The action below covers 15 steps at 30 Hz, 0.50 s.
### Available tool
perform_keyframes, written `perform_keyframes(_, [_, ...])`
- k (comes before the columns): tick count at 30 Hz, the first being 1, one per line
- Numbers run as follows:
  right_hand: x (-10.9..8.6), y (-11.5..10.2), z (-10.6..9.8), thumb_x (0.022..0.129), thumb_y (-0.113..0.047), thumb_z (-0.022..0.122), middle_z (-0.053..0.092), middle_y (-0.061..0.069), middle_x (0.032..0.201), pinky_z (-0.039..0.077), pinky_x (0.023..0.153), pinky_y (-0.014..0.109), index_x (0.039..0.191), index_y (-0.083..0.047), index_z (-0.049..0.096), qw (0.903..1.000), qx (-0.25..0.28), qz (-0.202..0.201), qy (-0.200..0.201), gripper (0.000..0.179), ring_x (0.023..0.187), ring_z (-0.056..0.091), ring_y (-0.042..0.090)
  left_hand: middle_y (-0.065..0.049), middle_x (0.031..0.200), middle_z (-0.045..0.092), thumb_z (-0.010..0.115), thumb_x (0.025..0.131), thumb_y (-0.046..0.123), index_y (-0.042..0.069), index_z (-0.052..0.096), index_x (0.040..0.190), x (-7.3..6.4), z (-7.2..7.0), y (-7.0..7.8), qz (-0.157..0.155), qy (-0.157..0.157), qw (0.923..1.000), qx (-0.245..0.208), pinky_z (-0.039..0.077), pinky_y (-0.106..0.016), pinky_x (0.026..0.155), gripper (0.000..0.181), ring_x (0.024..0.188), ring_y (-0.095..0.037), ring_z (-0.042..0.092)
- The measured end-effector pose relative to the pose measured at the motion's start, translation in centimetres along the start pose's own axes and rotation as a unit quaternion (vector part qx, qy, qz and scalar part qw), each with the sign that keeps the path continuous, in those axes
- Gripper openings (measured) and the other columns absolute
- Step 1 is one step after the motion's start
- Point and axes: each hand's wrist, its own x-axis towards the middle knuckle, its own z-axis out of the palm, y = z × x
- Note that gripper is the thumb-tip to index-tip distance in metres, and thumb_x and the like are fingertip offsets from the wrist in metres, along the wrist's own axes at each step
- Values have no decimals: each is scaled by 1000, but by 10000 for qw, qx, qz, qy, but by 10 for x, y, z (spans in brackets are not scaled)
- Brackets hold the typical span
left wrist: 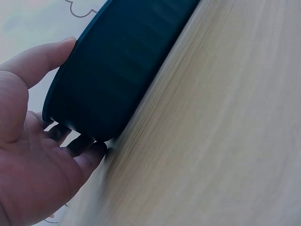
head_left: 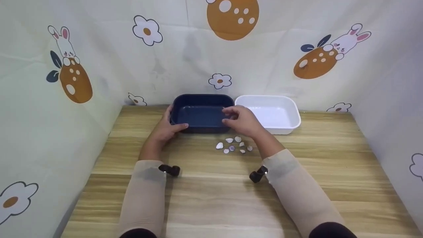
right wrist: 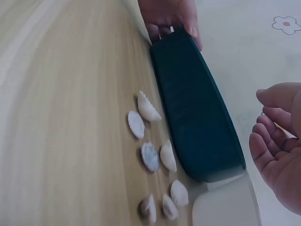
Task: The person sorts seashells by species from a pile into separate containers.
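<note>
A dark blue rectangular tub [head_left: 203, 129] stands on the wooden table near the back. My left hand [head_left: 164, 127] grips its left end, thumb over the front rim and fingers bent around the side; the left wrist view shows those fingers low against the tub's wall [left wrist: 117, 70]. My right hand [head_left: 243, 120] hovers over the tub's right end, its fingers loosely curled and the thumb apart, with nothing visible in its grasp. In front of the tub lie several small pale seashells [head_left: 229, 140], one of them purplish [right wrist: 150, 157].
To the right of the blue tub stands a white rectangular tub [head_left: 294, 127], its rim close beside it and partly covered by my right hand. A patterned cloth [head_left: 185, 66] hangs behind and along both sides of the table [head_left: 205, 198].
</note>
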Motion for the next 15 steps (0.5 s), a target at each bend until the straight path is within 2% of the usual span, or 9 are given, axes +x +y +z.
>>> perform_keyframes(7, [-23, 12, -12, 94, -18, 80, 74, 15, 122, 54, 88, 31, 133, -5, 73, 9998, 149, -7, 124, 42, 102, 69, 24, -6, 183, 4, 90, 86, 24, 36, 8, 173, 0, 0, -1, -38, -4, 9999, -116, 21, -49, 135, 120, 168, -28, 6])
perform_keyframes(11, [-35, 17, -21, 94, -18, 81, 74, 15, 122, 55, 89, 31, 134, -5, 73, 9997, 173, -14, 172, 43, 100, 69, 23, -7, 183, 6, 90, 86, 25, 35, 8, 173, 2, 0, -3, -45, 15, 10000, -73, 14, -47, 137, 121, 168, -28, 6])
perform_keyframes(15, [-48, 24, -27, 94, -19, 81, 75, 16, 118, 54, 87, 25, 134, -5, 73, 9994, 237, -58, 233, 42, 97, 68, 20, -6, 183, 5, 90, 86, 24, 36, 6, 173, 2, -1, -3, -70, -8, 9999, -117, 9, -47, 138, 121, 169, -28, 4])
